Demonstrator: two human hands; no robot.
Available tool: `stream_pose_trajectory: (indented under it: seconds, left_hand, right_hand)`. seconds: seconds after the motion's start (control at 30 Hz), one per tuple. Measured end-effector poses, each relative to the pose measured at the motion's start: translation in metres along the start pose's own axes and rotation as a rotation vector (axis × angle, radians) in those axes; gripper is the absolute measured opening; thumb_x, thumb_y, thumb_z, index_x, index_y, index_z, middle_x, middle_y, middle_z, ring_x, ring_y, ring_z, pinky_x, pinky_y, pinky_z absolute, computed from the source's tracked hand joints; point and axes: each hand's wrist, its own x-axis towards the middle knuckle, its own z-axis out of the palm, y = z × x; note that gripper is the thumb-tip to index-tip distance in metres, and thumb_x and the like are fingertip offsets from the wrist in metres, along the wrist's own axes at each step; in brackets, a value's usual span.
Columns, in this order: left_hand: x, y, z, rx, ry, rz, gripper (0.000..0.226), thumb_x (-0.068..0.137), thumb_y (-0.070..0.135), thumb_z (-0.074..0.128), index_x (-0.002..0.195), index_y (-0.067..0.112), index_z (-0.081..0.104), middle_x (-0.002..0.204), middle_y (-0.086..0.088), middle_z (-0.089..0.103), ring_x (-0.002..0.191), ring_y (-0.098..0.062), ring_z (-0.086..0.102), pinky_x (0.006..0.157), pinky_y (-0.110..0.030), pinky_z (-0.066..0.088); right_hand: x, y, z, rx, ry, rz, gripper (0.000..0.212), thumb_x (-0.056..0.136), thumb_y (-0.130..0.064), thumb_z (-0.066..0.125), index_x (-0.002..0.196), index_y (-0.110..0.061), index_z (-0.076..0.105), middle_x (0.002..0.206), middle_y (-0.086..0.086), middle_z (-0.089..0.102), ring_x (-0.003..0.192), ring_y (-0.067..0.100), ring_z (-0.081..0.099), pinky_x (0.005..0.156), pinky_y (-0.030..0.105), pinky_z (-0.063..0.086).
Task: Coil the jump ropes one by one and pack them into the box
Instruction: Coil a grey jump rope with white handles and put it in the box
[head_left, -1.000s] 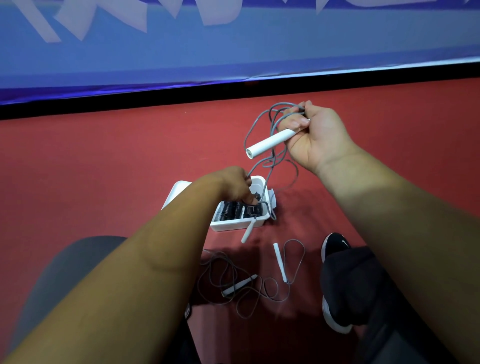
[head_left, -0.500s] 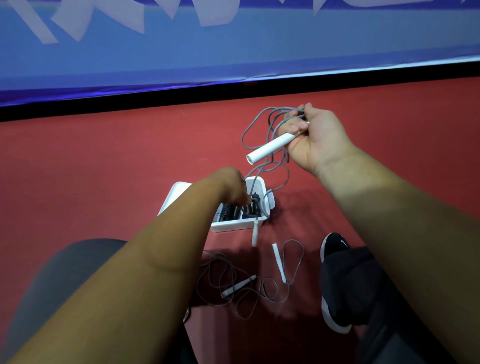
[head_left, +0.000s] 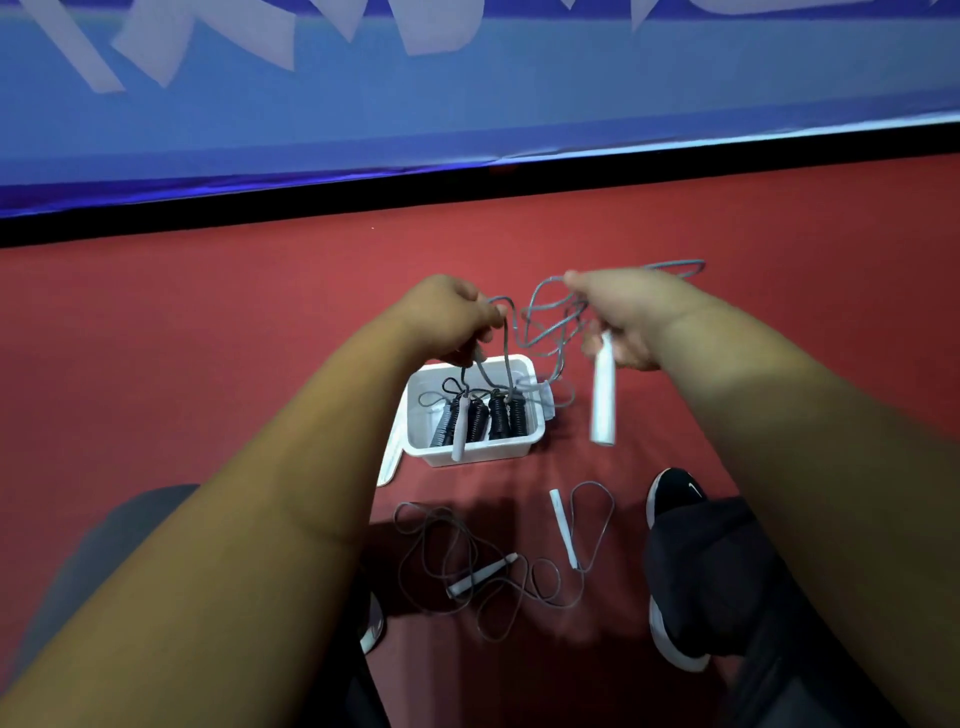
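Left hand (head_left: 452, 322) pinches the grey rope (head_left: 545, 330), right hand (head_left: 623, 317) grips its loops (white handle (head_left: 602, 400) dangling): wind small, even coils.

We count 1 white box (head_left: 470, 456), 2 loose jump ropes and 4 white handles (head_left: 563, 527) in plain view.
We see 1 held rope (head_left: 602, 400) between 1 left hand (head_left: 447, 317) and 1 right hand (head_left: 623, 317). There is also 1 floor rope (head_left: 480, 575), about 4 dark coils (head_left: 498, 415) in the box, 1 lid (head_left: 390, 457) and 2 shoes (head_left: 675, 499).
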Motion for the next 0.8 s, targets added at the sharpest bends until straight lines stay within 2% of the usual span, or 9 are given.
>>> stream_pose_trajectory:
  seconds: [0.07,0.13,0.2,0.3,0.4,0.47,0.57,0.7,0.8]
  left_hand:
    - [-0.003,0.004,-0.004,-0.190,-0.031,-0.015,0.025,0.104,0.020,0.065,0.111,-0.003,0.068,0.073,-0.006,0.065,0.061,-0.021,0.063,0.069,-0.037,0.059]
    - [-0.005,0.007,-0.006,-0.292,-0.076,-0.024,0.024,0.106,0.020,0.060,0.115,-0.001,0.068,0.078,-0.005,0.069,0.067,-0.020,0.066,0.077,-0.039,0.059]
    - [-0.006,0.010,-0.006,-0.363,-0.086,-0.050,0.022,0.108,0.015,0.054,0.119,0.000,0.066,0.082,-0.004,0.073,0.070,-0.018,0.069,0.081,-0.039,0.060]
    - [-0.007,0.014,-0.006,-0.447,-0.083,-0.096,0.017,0.108,0.004,0.047,0.116,0.005,0.061,0.087,-0.002,0.079,0.074,-0.015,0.075,0.076,-0.034,0.062]
    - [-0.006,0.015,-0.008,-0.524,-0.132,-0.097,0.023,0.105,-0.006,0.044,0.115,0.004,0.062,0.099,-0.007,0.079,0.087,-0.017,0.078,0.080,-0.032,0.063]
    - [-0.004,0.014,-0.007,-0.558,-0.114,-0.082,0.022,0.102,-0.009,0.050,0.116,0.002,0.063,0.100,-0.011,0.075,0.088,-0.020,0.078,0.083,-0.033,0.064]
    - [-0.003,0.012,-0.005,-0.575,-0.051,-0.078,0.023,0.095,-0.008,0.064,0.115,0.003,0.067,0.099,-0.013,0.074,0.085,-0.025,0.075,0.076,-0.034,0.066]
    - [-0.003,0.011,-0.005,-0.571,-0.027,-0.097,0.015,0.094,-0.007,0.067,0.100,0.007,0.068,0.085,-0.007,0.075,0.075,-0.018,0.075,0.063,-0.028,0.064]
    - [-0.006,0.015,-0.005,-0.569,-0.059,-0.114,0.013,0.096,-0.005,0.065,0.097,0.007,0.067,0.085,-0.008,0.074,0.075,-0.018,0.075,0.070,-0.028,0.065]
  right_hand:
    - [-0.003,0.005,-0.003,-0.333,0.030,0.027,0.024,0.106,-0.020,0.056,0.086,-0.010,0.050,0.070,0.008,0.040,0.048,0.019,0.036,0.050,0.028,0.040]
    - [-0.007,0.008,-0.002,-0.426,0.000,0.054,0.016,0.103,-0.013,0.051,0.088,-0.008,0.049,0.070,0.009,0.043,0.050,0.021,0.037,0.050,0.029,0.037]
    - [-0.011,0.009,0.003,-0.312,-0.073,0.093,0.009,0.102,-0.007,0.048,0.093,-0.008,0.050,0.071,0.007,0.053,0.049,0.015,0.037,0.051,0.030,0.038]
    - [-0.012,0.007,0.013,-0.095,-0.207,0.072,0.012,0.101,-0.001,0.045,0.101,-0.004,0.057,0.070,0.006,0.067,0.048,0.010,0.041,0.047,0.025,0.042]
    - [-0.012,0.005,0.023,0.004,-0.286,-0.038,0.027,0.096,0.004,0.045,0.112,0.002,0.067,0.084,0.011,0.063,0.051,0.008,0.042,0.044,0.022,0.041]
    - [-0.015,0.006,0.028,0.020,-0.310,-0.081,0.021,0.095,0.001,0.052,0.106,-0.002,0.069,0.090,0.013,0.062,0.050,0.009,0.041,0.045,0.023,0.038]
    - [-0.017,0.009,0.033,-0.011,-0.322,-0.129,0.003,0.096,-0.008,0.069,0.098,-0.008,0.072,0.088,0.013,0.065,0.048,0.008,0.042,0.044,0.023,0.037]
    - [-0.014,0.014,0.032,-0.046,-0.271,-0.189,0.013,0.091,-0.014,0.083,0.098,-0.006,0.075,0.088,0.016,0.073,0.047,0.007,0.042,0.045,0.023,0.038]
    - [-0.015,0.016,0.031,-0.052,-0.231,-0.226,0.015,0.094,-0.012,0.080,0.102,0.000,0.076,0.090,0.017,0.075,0.047,0.007,0.043,0.044,0.023,0.038]
